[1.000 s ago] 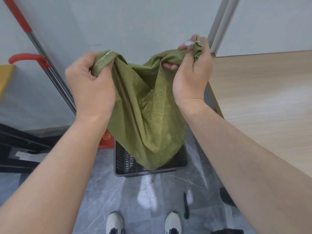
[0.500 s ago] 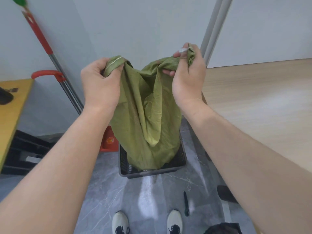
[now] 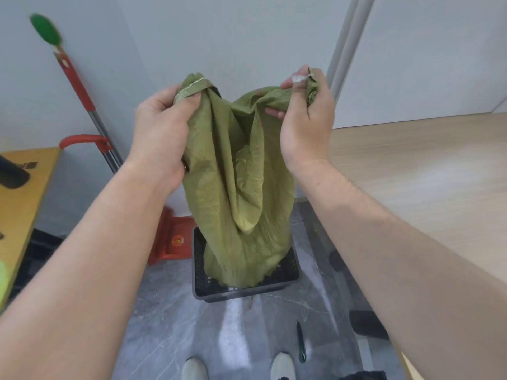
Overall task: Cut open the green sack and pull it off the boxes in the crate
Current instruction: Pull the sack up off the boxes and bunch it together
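Note:
The green sack (image 3: 241, 193) hangs limp and crumpled between my two raised hands. My left hand (image 3: 162, 135) grips its stitched top edge at the left. My right hand (image 3: 304, 116) is closed on the other top corner. The sack's lower end drapes into a black slatted crate (image 3: 290, 272) on the grey floor below. The sack hides whatever lies inside the crate, so no boxes are visible. A dark knife (image 3: 301, 342) lies on the floor to the right of the crate, near my right shoe.
A pale wooden table (image 3: 417, 171) fills the right side. A red hand truck (image 3: 90, 138) leans on the wall at left, its red base beside the crate. A yellow table (image 3: 24, 193) is at the far left. My shoes (image 3: 282, 366) stand just before the crate.
Both hands have stayed closed on the sack's top edge and moved slightly apart. The sack's lower end has sunk into the crate. The view has tilted up and left, showing more wall and the yellow table.

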`<state>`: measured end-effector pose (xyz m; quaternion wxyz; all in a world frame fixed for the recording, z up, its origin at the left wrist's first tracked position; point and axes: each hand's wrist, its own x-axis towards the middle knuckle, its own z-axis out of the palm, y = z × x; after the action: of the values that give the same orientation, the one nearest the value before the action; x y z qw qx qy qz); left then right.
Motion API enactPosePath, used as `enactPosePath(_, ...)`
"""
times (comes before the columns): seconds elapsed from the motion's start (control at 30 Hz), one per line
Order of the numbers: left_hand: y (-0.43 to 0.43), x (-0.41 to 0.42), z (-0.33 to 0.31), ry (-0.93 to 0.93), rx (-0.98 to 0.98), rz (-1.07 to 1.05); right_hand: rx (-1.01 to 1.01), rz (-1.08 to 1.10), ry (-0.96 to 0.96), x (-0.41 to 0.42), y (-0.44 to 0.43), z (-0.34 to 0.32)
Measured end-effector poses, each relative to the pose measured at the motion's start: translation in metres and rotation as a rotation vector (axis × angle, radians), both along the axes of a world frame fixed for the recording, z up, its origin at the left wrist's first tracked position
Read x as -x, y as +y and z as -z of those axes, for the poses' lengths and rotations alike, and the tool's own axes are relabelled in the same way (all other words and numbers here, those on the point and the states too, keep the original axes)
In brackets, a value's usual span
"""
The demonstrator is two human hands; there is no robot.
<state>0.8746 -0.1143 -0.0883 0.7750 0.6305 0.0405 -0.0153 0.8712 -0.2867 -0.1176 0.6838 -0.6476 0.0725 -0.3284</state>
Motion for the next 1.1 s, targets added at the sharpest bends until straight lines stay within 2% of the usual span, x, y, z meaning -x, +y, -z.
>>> enactPosePath(0.37, 0.001, -0.012, -0.056, -0.074, 0.140, 0.078, 0.054, 0.004, -0.107, -0.002, -0.005, -0.074)
enactPosePath(0.57, 0.005, -0.010, -0.047, -0.003, 0.049, 0.080, 0.026, 0.004, 0.032, 0.000, -0.007, -0.065)
enactPosePath(0.8, 0.005, -0.007, -0.058, -0.056, 0.051, 0.048, 0.018, 0.015, 0.019, -0.003, -0.008, -0.074)
enactPosePath(0.9, 0.004, -0.010, -0.070, -0.100, 0.039, 0.049, 0.075, -0.004, -0.012, -0.006, -0.008, -0.081)
enactPosePath(1.0, 0.005, -0.010, -0.079, -0.040, 0.111, 0.040, 0.069, 0.004, 0.064, -0.008, -0.005, -0.090)
enactPosePath(1.1, 0.009, -0.011, -0.091, -0.078, 0.182, 0.048, 0.091, -0.012, -0.015, -0.006, -0.009, -0.105)
